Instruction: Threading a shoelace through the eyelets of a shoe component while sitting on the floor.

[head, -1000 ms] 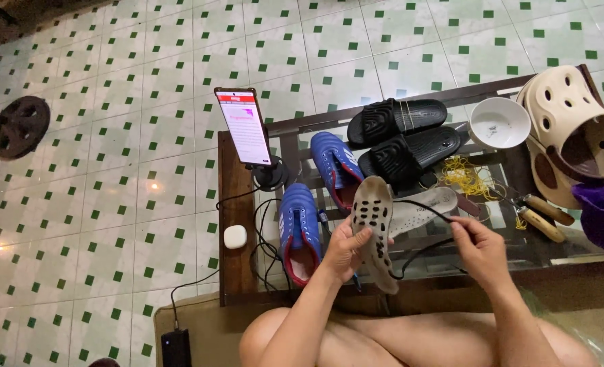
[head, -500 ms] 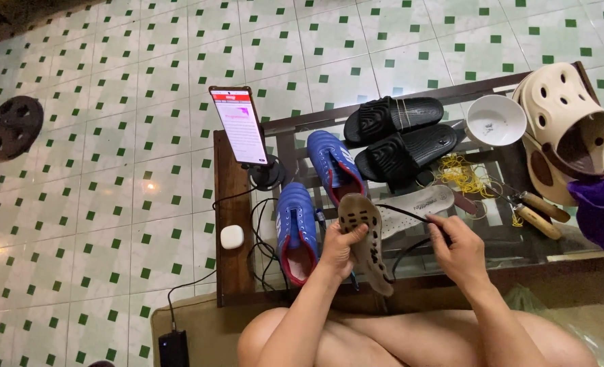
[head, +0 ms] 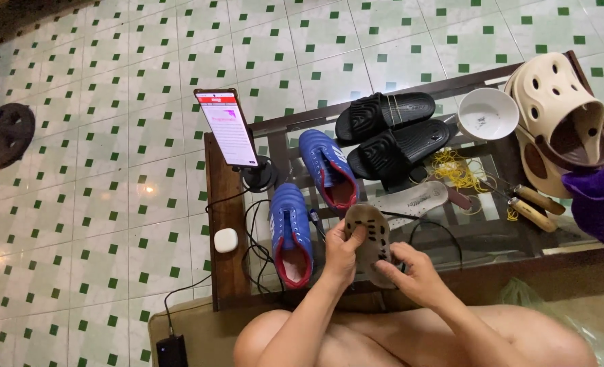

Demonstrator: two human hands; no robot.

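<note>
At the far left of the frame a dark round weight plate lies on the green-and-white tiled floor. At the left end of the bench, a phone with a lit screen stands tilted on a round black stand, and a small white case sits below it on the wood, with black cables trailing down to a black adapter at the bottom edge. Two blue sports shoes with red lining rest on the glass just right of the phone.

At lower centre, above the bench's near edge, the left hand grips a brown perforated sole on its left side, thumb pressed on its face. The right hand closes on the sole's lower right edge, fingers curled, touching it.

Further right lie a white insole, a pair of black slides, a tangle of yellow rubber bands, a white bowl, two wooden-handled tools, large beige clogs and a purple cloth at the right edge.
</note>
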